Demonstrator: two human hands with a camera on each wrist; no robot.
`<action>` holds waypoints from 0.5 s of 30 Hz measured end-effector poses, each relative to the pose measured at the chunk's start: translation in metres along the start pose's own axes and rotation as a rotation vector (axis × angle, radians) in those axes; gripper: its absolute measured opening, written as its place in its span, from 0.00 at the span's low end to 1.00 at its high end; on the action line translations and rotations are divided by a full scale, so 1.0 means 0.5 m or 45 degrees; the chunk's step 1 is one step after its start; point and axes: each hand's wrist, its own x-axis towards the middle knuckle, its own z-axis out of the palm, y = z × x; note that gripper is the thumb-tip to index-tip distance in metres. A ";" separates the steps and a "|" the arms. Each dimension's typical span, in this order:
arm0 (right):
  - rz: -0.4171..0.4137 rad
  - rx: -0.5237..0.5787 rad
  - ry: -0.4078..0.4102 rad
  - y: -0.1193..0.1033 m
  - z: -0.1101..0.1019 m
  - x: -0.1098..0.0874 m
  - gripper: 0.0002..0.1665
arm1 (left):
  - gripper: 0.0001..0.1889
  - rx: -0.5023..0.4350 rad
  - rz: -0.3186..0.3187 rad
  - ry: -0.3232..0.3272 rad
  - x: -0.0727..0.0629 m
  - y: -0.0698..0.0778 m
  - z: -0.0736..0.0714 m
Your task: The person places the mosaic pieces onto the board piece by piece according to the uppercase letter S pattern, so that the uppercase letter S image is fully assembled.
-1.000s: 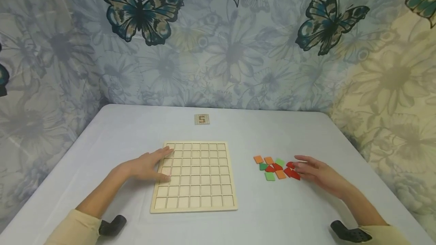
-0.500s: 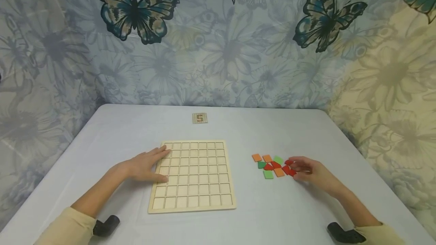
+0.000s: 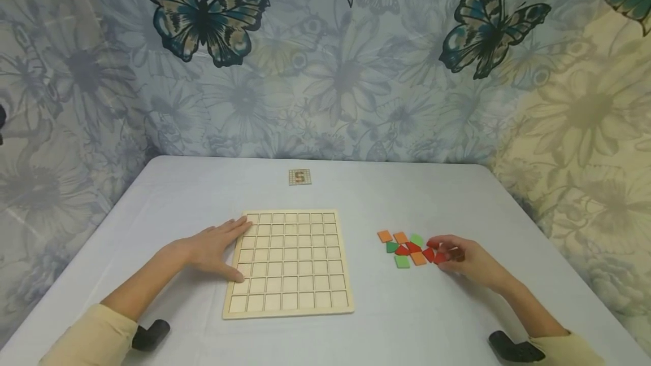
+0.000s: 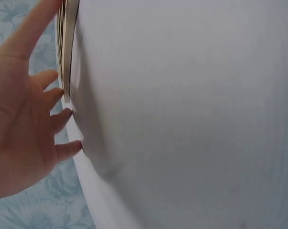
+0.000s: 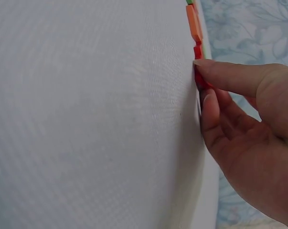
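My left hand (image 3: 211, 248) rests with spread fingers on the left edge of a pale wooden grid board (image 3: 287, 314). The left wrist view shows that hand (image 4: 26, 114) beside the board's edge (image 4: 67, 52). To the right of the board, several flat tiles lie in a loose group: orange (image 3: 418, 258), light green (image 3: 402, 262), dark green (image 3: 391, 247) and red (image 3: 402, 250). At the group's right side, my right hand (image 3: 468, 258) pinches a red tile (image 3: 439, 257) between thumb and fingers. Seen from the right wrist, the fingers partly cover this red tile (image 5: 199, 78).
A small square card (image 3: 300, 177) with a brown figure on a grid lies near the back of the white table (image 3: 386, 196). Dark wrist camera mounts (image 3: 516, 348) sit at both sleeves. A butterfly-patterned wall cloth (image 3: 346, 83) stands behind the table.
My right hand has moved slightly left, its thumb and fingers closing about a red tile. On the board's edge, my left thumb has slid a little toward the front.
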 end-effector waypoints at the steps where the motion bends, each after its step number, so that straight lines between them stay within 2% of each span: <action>1: -0.001 0.003 -0.002 0.001 0.000 0.000 0.27 | 0.61 0.010 0.009 -0.005 -0.002 -0.003 0.000; 8: 0.077 0.040 -0.021 0.008 -0.003 0.005 0.25 | 0.65 0.091 0.008 0.003 -0.001 -0.024 0.007; 15: 0.273 0.087 0.057 0.005 -0.010 0.016 0.22 | 0.63 0.095 0.024 -0.003 0.010 0.000 0.009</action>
